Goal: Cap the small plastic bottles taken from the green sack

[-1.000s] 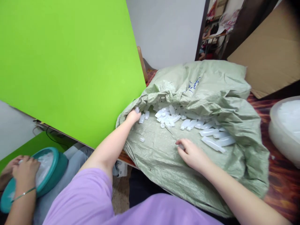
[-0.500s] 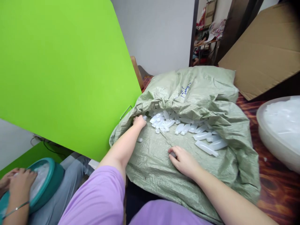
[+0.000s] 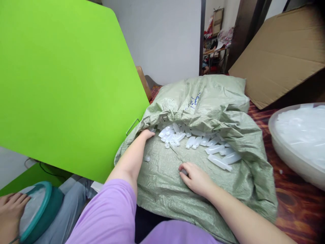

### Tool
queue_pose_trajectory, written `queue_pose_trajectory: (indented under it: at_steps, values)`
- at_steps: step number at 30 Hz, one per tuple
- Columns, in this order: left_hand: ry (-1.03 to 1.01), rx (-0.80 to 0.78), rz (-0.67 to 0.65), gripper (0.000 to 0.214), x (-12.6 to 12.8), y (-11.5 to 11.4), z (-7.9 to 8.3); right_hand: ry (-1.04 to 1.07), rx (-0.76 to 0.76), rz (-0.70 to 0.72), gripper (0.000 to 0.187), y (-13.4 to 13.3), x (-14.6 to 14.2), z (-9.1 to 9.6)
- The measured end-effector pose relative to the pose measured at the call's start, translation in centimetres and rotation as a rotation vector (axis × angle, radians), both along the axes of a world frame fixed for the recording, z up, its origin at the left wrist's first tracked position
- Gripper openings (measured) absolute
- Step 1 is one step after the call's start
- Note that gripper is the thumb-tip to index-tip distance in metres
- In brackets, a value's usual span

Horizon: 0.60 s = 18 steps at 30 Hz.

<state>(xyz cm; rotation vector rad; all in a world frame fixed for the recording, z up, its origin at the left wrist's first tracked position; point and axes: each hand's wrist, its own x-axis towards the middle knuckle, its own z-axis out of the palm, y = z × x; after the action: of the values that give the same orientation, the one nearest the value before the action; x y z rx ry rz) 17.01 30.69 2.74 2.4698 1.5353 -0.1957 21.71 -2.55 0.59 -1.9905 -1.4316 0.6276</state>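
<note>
A large pale green woven sack (image 3: 162,183) lies before me, its mouth folded back. Several small translucent white plastic bottles (image 3: 213,149) are spread along the inside of the mouth, and one small white piece (image 3: 147,158) lies apart on the left. My left hand (image 3: 147,134) reaches under the sack's left fold beside the bottles; its thumb shows, but its fingers are mostly hidden. My right hand (image 3: 195,176) rests on the sack's lower flap with fingers curled in. A small greyish thing shows between thumb and forefinger, too unclear to name.
A bright green panel (image 3: 76,78) stands at the left. On the right, a translucent tub (image 3: 281,142) full of white pieces sits on the reddish floor, with a cardboard box (image 3: 279,57) behind. At lower left a co-worker's hand (image 3: 11,210) is over a teal basin (image 3: 48,203).
My left hand has gone further under the sack's fold, hiding its fingers. The right hand stays on the flap. The co-worker's hands have shifted at the basin, and the view has turned slightly right.
</note>
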Motion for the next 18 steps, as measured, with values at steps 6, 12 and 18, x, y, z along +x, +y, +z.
queue_pose_trajectory:
  at_steps: [6,12,18]
  values:
    - [-0.148,0.096,-0.083,0.049,-2.2,-1.5,-0.9,0.009,-0.004,0.005,0.018,0.1,0.1,0.0]
    - [-0.249,0.065,-0.172,0.056,-5.5,-3.4,-1.0,-0.012,0.004,0.011,0.018,0.2,0.2,-0.3]
    - [-0.312,-0.058,-0.260,0.070,-8.7,-3.7,-0.5,-0.031,0.024,0.022,0.018,0.0,0.1,-0.4]
